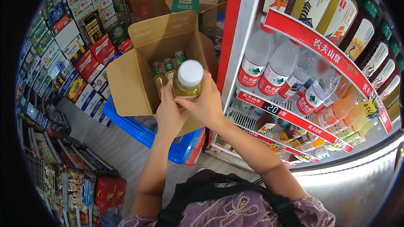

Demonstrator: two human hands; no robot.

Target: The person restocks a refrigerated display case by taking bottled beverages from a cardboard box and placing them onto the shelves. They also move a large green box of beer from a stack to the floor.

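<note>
A bottle of pale yellow liquid with a wide white cap [190,72] stands upright between my two hands, over the front of an open cardboard box [126,82]. My right hand [206,104] wraps its right side, thumb across the front. Against its left side rests my left hand [170,112], with most of its fingers hidden. Inside the box are several dark-capped bottles [169,64] of yellowish drink; the held bottle hides part of them. The box sits on a blue plastic lid [176,153].
To my right stands an open drinks cooler with a red door-side frame [232,34] and shelves of water bottles [273,75] and juices [336,110]. Beer cartons [85,60] are stacked at left. Another opened carton [210,15] is behind the box; a wire rack [63,183] stands lower left.
</note>
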